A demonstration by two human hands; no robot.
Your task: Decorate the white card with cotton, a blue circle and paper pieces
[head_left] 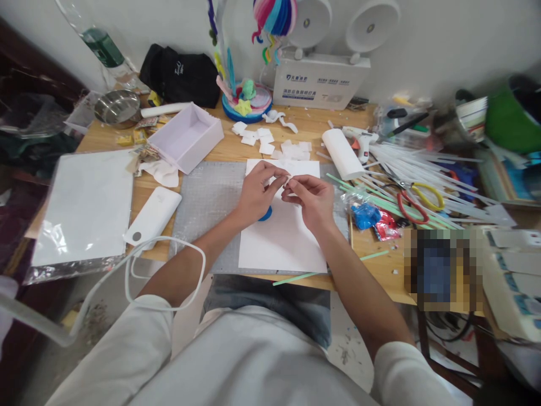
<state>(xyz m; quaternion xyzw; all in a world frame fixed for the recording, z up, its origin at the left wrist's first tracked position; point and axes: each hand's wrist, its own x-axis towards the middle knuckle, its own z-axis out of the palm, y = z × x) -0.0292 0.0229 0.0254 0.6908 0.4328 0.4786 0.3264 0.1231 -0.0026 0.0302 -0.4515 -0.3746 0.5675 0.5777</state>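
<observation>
Over a white sheet of paper, my left hand and my right hand meet with their fingertips almost touching. Both are closed in a pinch. Whatever lies between the fingertips is too small to make out. A round blue thing shows partly from under my left hand, on the paper. Beneath the sheet lies a grey cutting mat. Just beyond the paper, several small white squares are scattered on the wooden table.
A lilac box and a white power bank lie to the left; a white cable loops over my left forearm. On the right are scissors, a glue gun, white sticks and a white roll.
</observation>
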